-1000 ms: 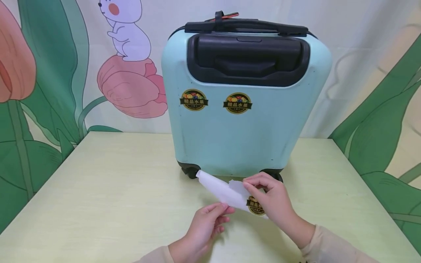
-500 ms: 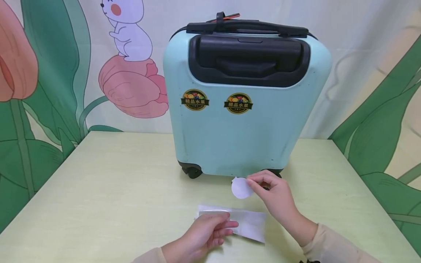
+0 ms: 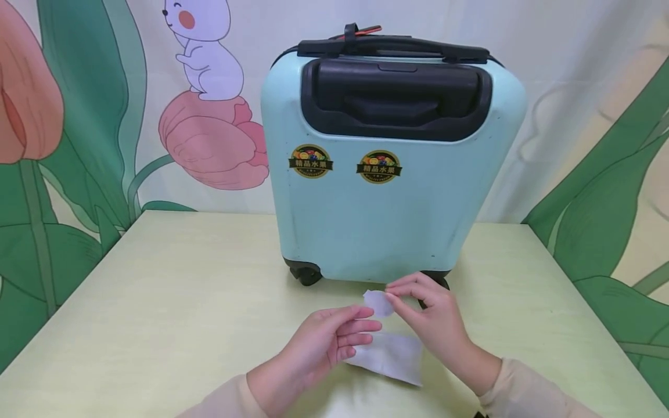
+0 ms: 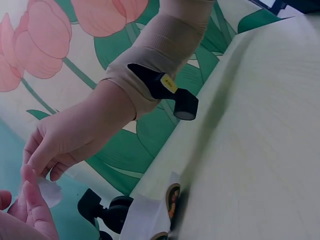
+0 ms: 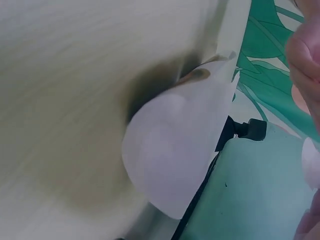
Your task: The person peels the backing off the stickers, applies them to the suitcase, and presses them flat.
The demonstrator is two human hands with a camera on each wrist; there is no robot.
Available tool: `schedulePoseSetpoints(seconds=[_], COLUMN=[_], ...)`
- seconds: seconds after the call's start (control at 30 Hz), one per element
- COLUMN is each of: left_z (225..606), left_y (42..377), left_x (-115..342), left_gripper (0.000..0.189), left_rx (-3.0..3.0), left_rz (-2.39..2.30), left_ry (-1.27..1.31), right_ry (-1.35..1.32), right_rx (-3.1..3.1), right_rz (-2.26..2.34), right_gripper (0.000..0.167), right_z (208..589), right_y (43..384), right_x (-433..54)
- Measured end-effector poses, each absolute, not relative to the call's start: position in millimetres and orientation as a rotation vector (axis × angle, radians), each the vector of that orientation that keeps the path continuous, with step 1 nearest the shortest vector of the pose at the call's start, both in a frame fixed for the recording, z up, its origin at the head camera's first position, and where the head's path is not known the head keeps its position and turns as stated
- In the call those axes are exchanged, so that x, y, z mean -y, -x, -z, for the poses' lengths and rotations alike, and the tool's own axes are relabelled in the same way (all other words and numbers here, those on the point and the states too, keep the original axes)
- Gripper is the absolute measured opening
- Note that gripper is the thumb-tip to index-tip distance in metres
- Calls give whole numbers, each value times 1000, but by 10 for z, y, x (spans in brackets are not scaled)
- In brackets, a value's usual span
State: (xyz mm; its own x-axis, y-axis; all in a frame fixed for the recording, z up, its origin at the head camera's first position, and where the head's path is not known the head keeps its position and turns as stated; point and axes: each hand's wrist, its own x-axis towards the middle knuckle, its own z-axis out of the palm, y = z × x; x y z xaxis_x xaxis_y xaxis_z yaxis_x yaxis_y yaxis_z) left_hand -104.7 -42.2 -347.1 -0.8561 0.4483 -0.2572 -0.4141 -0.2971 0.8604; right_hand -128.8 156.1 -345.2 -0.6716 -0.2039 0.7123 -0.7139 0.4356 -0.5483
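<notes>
My right hand (image 3: 431, 305) pinches a round sticker (image 3: 377, 303) by its right edge, its white back turned toward me. Fingers spread and fairly straight, my left hand (image 3: 326, 339) reaches to the sticker's left edge; its thumb and fingertips overlap it in the head view. Below both hands a white sticker backing sheet (image 3: 394, 359) lies on the table, partly covered by the left hand. The left wrist view shows dark-and-gold stickers (image 4: 173, 197) on the sheet's underside. Behind stands a light blue suitcase (image 3: 371, 226) bearing two round fruit stickers, one left (image 3: 310, 161) and one near the middle (image 3: 378, 167).
The suitcase stands upright on black wheels (image 3: 305, 273) toward the back of the pale table (image 3: 172, 302). Its black handle panel (image 3: 397, 98) faces me. A printed curtain (image 3: 209, 145) with flowers and a white animal hangs behind.
The right hand has peeled the round sticker from the backing sheet. The left hand has let the sheet down onto the table, then come up beside the sticker.
</notes>
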Motion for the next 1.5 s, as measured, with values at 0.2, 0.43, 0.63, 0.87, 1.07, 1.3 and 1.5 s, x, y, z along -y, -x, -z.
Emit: schedulePoseSetpoints(seconds=[0.2, 0.43, 0.63, 0.87, 1.07, 1.3, 1.5], left_z=[3429, 3434, 3445, 3429, 3418, 3398, 3364], left_y=[1138, 1189, 1225, 1285, 1307, 1340, 1351], left_x=[427, 402, 404, 454, 456, 427, 419], left_gripper=[39, 33, 28, 26, 24, 24, 21], left_rx=[-1442, -1597, -1850, -2017, -2110, -2183, -2251], left_rz=[-2188, -2172, -2131, -2142, -2115, -2074, -2023], left_ry=[-42, -72, -151, -222, -276, -349, -406], right_ry=[-1062, -1209, -1212, -729, -356, -286, -278], right_rx=[1935, 1806, 1830, 2289, 2541, 2481, 2480], right_rz=[-1007, -764, -722, -1206, -1679, -1680, -1542], right_gripper=[8, 21, 21, 23, 26, 17, 12], right_z=[3457, 3452, 3445, 3391, 3317, 3260, 3257], right_y=[1313, 1320, 1312, 1298, 1316, 1295, 1299], right_x=[-1528, -1516, -1531, -1646, -1643, -1606, -1609])
